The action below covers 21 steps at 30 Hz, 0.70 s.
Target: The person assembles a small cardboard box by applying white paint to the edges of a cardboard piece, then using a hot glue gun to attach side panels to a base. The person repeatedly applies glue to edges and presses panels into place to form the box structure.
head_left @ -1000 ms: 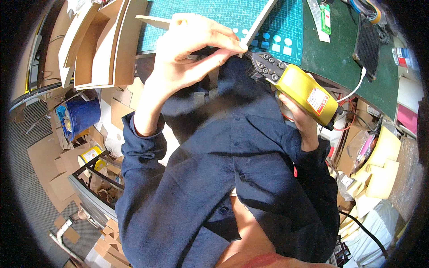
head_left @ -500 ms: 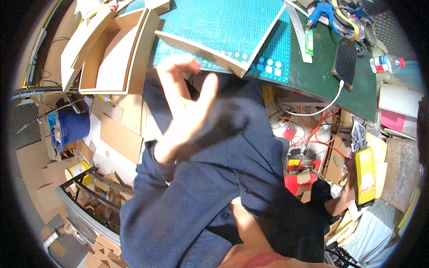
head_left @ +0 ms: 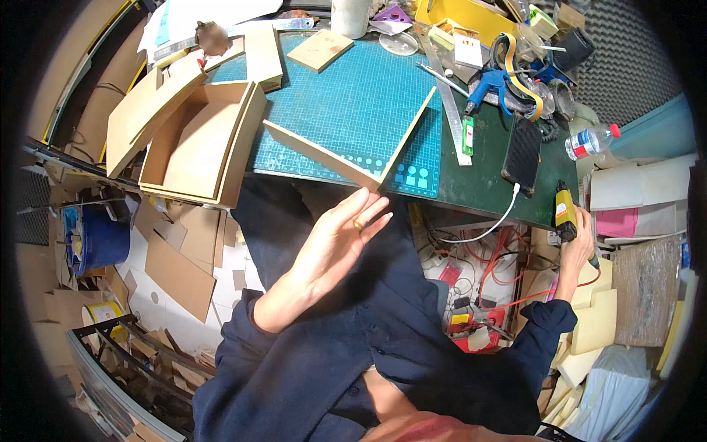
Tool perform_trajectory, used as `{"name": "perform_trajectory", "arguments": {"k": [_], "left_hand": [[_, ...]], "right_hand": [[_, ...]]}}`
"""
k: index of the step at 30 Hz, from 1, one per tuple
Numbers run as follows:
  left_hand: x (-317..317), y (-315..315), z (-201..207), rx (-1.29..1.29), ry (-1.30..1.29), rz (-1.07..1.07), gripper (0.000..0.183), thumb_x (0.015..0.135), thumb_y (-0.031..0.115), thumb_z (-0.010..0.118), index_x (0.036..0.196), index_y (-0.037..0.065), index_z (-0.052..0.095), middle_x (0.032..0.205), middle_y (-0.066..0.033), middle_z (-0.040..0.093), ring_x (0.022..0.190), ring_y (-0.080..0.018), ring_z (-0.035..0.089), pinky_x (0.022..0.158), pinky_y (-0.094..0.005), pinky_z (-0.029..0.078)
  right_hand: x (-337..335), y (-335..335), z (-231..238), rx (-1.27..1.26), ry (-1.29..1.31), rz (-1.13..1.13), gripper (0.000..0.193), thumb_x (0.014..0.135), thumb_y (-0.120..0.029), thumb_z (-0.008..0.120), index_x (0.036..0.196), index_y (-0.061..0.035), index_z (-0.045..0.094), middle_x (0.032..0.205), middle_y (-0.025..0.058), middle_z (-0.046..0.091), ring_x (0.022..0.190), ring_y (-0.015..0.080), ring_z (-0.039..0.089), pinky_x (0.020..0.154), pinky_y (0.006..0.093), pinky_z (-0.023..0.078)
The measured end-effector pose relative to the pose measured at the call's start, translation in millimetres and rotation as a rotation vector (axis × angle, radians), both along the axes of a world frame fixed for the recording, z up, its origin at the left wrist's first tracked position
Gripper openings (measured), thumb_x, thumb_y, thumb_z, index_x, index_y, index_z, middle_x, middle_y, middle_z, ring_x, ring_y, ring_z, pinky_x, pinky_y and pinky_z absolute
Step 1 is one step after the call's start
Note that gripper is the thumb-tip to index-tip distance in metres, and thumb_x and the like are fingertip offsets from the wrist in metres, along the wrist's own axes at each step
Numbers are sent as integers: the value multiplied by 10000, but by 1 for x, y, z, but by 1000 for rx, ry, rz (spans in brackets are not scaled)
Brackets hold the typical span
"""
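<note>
Two thin wooden boards stand on edge on a teal cutting mat and meet in a V, the left board and the right board. Their corner points toward me at the table's front edge. My left hand, with a ring on one finger, is loosely open just below that corner; I cannot tell whether its fingertips touch the wood. At the right end of the table, my right hand is wrapped round a yellow-and-black power tool. A red cord runs near that hand.
An open wooden box and loose panels stand at the left. To the right lie a steel ruler, a green lighter, a blue glue gun, a black phone on a white cable, and a bottle. Cardboard scraps litter the floor.
The view has tilted toward the far table. My left hand, previously blurred with curled fingers, is now at the boards' corner. My right hand has raised the yellow tool from low right to the table edge.
</note>
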<state>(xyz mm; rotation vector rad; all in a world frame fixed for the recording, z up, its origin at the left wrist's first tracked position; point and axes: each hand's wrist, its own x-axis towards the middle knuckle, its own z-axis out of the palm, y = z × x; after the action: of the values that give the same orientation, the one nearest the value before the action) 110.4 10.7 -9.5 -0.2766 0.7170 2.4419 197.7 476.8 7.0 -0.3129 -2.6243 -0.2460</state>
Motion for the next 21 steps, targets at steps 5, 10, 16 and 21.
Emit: {"name": "perform_trajectory", "arguments": {"k": [5,10,16,21], "left_hand": [[-2,2,1,4,-22,35,354,988,268,632,1258,45,583,1310,-91,570,1277,-219,527,1119,-409,408],[-1,6,-1,101,-68,81,326,988,282,634,1215,50,600,1246,-107,596,1186,-214,575,1058,-376,467],[-28,13,-6,507,-164,-33,278,998,260,615,1148,28,588,1202,-171,610,1165,-231,609,1041,-350,517],[-41,14,1,312,114,132,294,1003,238,608,1183,8,566,1066,-101,648,1010,-178,661,937,-297,574]], "right_hand": [[-22,-4,3,-249,19,29,471,748,89,630,1205,-15,590,1191,157,605,1106,380,597,958,411,471],[-29,15,10,-388,-101,76,500,688,85,683,1173,5,593,1154,175,603,1084,360,596,978,381,457],[-27,36,6,-619,-226,114,652,722,50,734,1342,-11,541,1291,123,551,1151,251,567,1015,336,445],[-18,30,4,-482,-238,115,753,745,63,716,1444,-43,456,1428,160,479,1320,325,469,1130,401,349]]}}
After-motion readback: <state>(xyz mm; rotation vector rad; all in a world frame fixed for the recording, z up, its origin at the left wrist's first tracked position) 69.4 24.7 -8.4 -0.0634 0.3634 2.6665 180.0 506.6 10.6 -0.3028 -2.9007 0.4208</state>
